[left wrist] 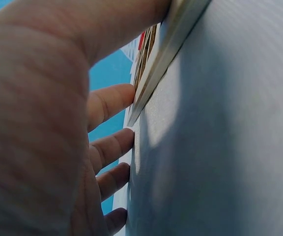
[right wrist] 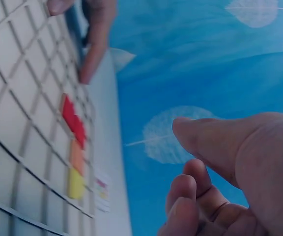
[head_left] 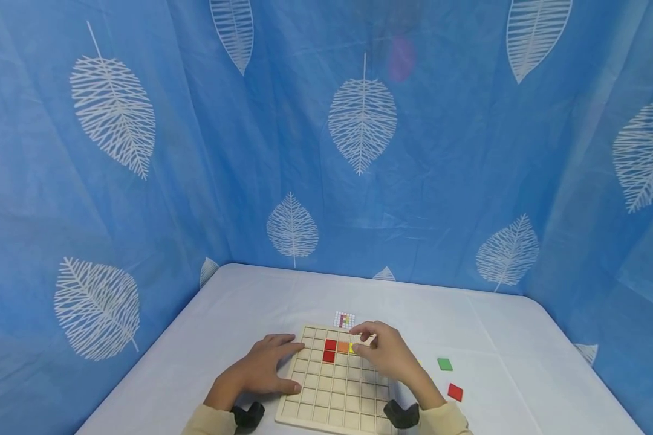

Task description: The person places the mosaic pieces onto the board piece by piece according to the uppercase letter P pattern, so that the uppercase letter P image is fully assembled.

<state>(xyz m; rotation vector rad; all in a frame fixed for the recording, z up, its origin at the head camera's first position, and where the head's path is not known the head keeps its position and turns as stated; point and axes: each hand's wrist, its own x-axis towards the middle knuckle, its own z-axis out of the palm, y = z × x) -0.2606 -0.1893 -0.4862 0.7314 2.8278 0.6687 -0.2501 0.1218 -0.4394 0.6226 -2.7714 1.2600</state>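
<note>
A pale wooden grid board (head_left: 321, 399) lies on the table. Near its far side sit two red tiles (head_left: 331, 345), an orange tile (head_left: 343, 347) and a yellow tile (right wrist: 75, 185), in adjoining cells. My left hand (head_left: 263, 365) rests at the board's left edge, fingers spread, with the thumb and index finger touching the edge. Over the far right part of the board is my right hand (head_left: 386, 353), its fingers loosely bent. In the right wrist view nothing shows between its thumb and fingers, and it stands apart from the yellow tile.
A small card with a coloured grid pattern (head_left: 344, 319) lies just beyond the board. To the right, a green tile (head_left: 445, 364) and a loose red tile (head_left: 454, 392) lie on the white tablecloth (head_left: 522, 374). Blue leaf-patterned curtains (head_left: 413, 199) surround the table.
</note>
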